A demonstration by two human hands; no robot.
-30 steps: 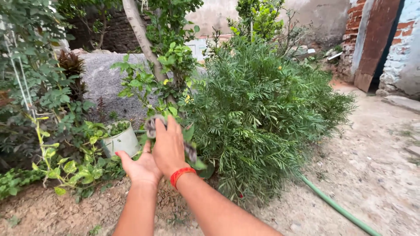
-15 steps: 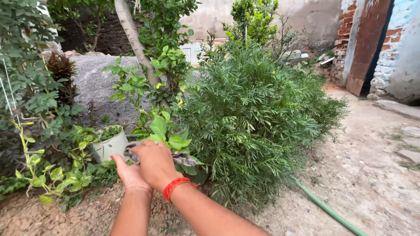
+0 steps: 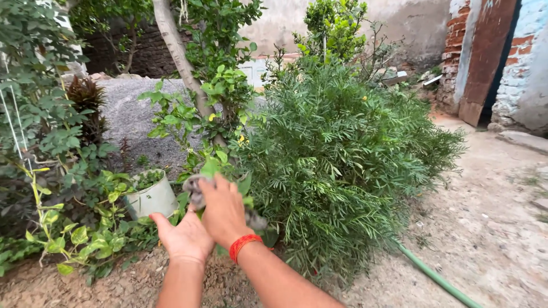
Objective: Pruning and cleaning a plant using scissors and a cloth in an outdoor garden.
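Bush (image 3: 342, 165) fills the middle right, dense and feathery, biggest thing I see. Slanted trunk (image 3: 182, 63) rises behind the broad-leaf plant (image 3: 222, 97); gravel heap (image 3: 131, 114) sits behind that. White pot (image 3: 153, 198) tilts at left among trailing leaves. Green hose (image 3: 439, 279) runs off lower right across bare dirt.

My left hand (image 3: 184, 236) is palm up, fingers spread, under a big leaf (image 3: 210, 169). My right hand (image 3: 224, 211) lies on top, fingers together, pressing a grey rag (image 3: 195, 188) onto that leaf; rag ends stick out left and right of the hand. Red wristband (image 3: 244, 246) on the right wrist.

Versus half a second ago: both hands sit slightly lower and further right in view, the rag is bunched more to the upper left of the right hand, and the leaf is mostly covered now.

Room: open dirt to the right beyond the hose and below the wrists; left side is crowded by pot and vines, bush foliage touches the right hand's edge.
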